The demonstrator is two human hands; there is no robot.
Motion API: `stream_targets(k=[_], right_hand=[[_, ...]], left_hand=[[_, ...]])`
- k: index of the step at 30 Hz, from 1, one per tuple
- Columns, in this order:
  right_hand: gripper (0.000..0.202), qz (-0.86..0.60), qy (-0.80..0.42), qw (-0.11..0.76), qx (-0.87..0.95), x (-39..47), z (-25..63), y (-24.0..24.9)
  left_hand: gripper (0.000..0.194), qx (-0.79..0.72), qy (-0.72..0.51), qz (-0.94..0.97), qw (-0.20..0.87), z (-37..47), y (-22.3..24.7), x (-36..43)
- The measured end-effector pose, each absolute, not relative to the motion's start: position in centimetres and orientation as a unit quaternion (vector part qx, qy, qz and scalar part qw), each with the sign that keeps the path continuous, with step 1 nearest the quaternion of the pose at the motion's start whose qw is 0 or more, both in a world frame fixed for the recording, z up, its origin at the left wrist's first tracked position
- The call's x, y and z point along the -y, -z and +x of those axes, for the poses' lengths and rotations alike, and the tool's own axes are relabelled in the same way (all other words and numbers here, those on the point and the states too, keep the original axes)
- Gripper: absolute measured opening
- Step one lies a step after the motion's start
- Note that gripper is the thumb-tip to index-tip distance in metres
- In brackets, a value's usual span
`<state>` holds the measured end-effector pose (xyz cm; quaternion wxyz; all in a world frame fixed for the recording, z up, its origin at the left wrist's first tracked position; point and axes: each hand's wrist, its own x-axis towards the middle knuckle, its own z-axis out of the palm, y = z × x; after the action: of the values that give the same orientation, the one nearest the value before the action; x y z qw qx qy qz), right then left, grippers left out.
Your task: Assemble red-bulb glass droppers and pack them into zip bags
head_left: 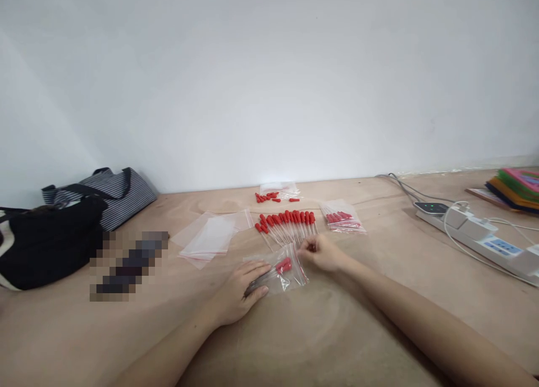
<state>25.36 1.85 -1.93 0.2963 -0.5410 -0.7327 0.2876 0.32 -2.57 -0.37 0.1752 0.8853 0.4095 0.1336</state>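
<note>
A clear zip-lock bag point(275, 283) lies on the table with red-bulbed droppers point(284, 264) inside, their bulbs towards the red-striped zip end. My left hand point(244, 288) holds the bag's left end, fingers and thumb on either side of the dropper stems. At the upper corner of the zip end, my right hand point(318, 252) pinches the bag's edge; its fingertips are partly hidden. Just beyond the bag, several loose droppers point(290, 218) are fanned out with their red bulbs pointing away from me.
Flat zip-lock bags point(214, 235) lie to the left. A filled bag point(343, 217) rests at the right; more droppers point(267, 197) lie near the wall. Farther out are a black bag point(54, 241), a striped bag point(135, 193), a power strip point(484, 235) with cables and coloured sheets point(516, 190).
</note>
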Motion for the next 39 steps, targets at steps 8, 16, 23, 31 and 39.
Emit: stream_targets(k=[8,16,23,31,39], right_hand=[[0.007,-0.694,-0.184,0.345,0.604,-9.0,27.7,0.3],[0.014,-0.700,-0.238,0.388,0.550,-9.3,27.6,0.8],[0.024,-0.627,-0.301,0.506,0.510,-5.5,28.7,0.1],[0.039,-0.510,-0.397,0.623,0.441,-1.6,26.2,2.6],[0.045,-0.499,-0.440,0.621,0.414,-1.1,26.3,2.6]], left_hand=[[0.039,-0.410,-0.140,0.881,0.189,0.2,0.4,2.7],[0.039,-0.419,-0.131,0.879,0.185,0.3,0.2,2.9],[0.041,-0.421,-0.127,0.879,0.184,0.2,0.3,2.9],[0.043,-0.425,-0.115,0.879,0.184,0.3,0.2,2.8],[0.042,-0.424,-0.124,0.877,0.191,0.3,0.2,2.9]])
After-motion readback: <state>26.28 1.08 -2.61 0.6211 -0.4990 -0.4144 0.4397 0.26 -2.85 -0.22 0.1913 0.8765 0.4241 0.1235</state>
